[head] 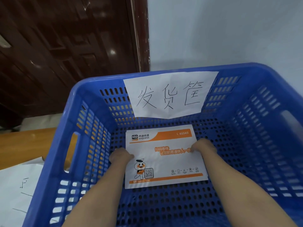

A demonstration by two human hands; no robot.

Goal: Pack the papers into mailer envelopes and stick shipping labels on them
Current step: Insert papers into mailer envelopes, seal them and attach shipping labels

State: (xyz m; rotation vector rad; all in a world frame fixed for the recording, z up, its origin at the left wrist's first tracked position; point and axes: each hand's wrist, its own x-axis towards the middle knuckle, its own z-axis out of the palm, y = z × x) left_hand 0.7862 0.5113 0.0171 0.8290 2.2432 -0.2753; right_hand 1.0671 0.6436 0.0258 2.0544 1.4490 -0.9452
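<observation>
Left hand (121, 156): our grip pinches the envelope (164, 158) edge
Right hand (203, 146): same grip
Crate (91, 102): we lay it flat, then let go

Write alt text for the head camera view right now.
Both hands, left and right, hold a white and orange mailer envelope by its side edges, low inside a blue plastic basket. A handwritten paper sign hangs on the basket's far wall.

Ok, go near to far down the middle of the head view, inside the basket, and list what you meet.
Perforated blue plastic basket floor → white and orange STO express mailer envelope, each hand's grip on a side edge → white handwritten paper sign on the far wall → pale blue wall.
</observation>
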